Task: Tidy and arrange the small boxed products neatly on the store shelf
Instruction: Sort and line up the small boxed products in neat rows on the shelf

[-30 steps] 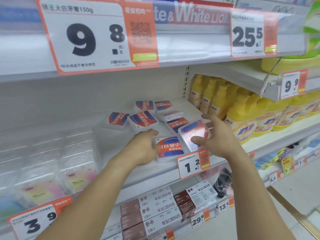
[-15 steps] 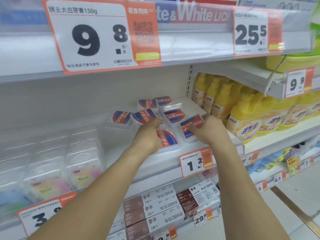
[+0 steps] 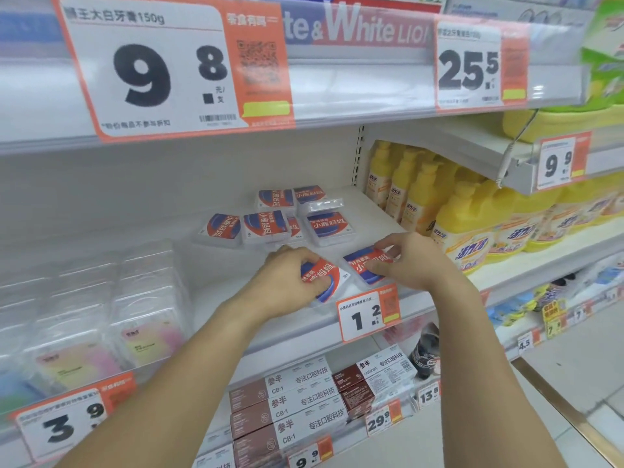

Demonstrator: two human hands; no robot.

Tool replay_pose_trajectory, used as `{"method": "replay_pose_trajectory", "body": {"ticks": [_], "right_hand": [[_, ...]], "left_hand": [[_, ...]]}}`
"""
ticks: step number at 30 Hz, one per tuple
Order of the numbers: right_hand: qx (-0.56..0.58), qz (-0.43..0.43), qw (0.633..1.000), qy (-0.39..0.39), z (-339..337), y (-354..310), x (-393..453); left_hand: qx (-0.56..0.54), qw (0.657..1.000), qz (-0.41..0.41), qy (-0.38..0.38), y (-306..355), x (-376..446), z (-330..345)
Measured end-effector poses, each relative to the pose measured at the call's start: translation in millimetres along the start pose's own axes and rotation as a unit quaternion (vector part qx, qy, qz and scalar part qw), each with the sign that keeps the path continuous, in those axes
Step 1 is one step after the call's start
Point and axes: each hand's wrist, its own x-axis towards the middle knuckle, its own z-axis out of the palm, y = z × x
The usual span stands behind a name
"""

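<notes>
both hands have lowered two clear plastic boxes with red-blue labels onto the white shelf (image 3: 236, 319); left hand (image 3: 287, 285) grips one box (image 3: 324, 282), right hand (image 3: 408, 261) pinches the other box (image 3: 364, 268).

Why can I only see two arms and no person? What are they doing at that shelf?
The camera sits on the person's head and looks down, so you see only their arms. They are tidying small boxes on a white shop shelf. The left hand holds one red and blue box at the front. The right hand pinches another box beside it. More of the same boxes lie jumbled farther back. Yellow bottles stand on the right, and a price tag hangs on the shelf's edge.
</notes>
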Motion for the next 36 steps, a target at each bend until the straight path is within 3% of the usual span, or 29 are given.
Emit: {"method": "replay_pose_trajectory", "body": {"ticks": [6, 11, 21, 23, 26, 28, 36], "right_hand": [[-0.002, 0.025, 1.0, 0.009, -4, 4, 2], [0.026, 0.009, 0.997, -0.068, -7, 2, -1], [0.02, 0.016, 0.993, -0.111, -15, -1, 2], [0.041, 0.014, 0.997, -0.071, -16, -1, 4], [0.074, -0.032, 0.994, 0.077, -10, -7, 10], [0.087, -0.061, 0.988, 0.117, -2, -17, 17], [-0.048, -0.076, 0.996, -0.017, 10, -58, 62]], "left_hand": [[-0.058, 0.993, 0.03, -0.103, -1, -2, -8], [-0.081, 0.99, 0.024, -0.115, 2, -3, -7], [-0.059, 0.992, 0.031, -0.109, 4, -5, -4], [-0.046, 0.993, 0.031, -0.108, 4, -4, -6], [-0.031, 0.993, 0.033, -0.105, 6, -3, -7], [-0.025, 0.994, 0.033, -0.103, 6, -3, -6], [0.01, 0.994, 0.056, -0.091, 8, 0, 0]]}}
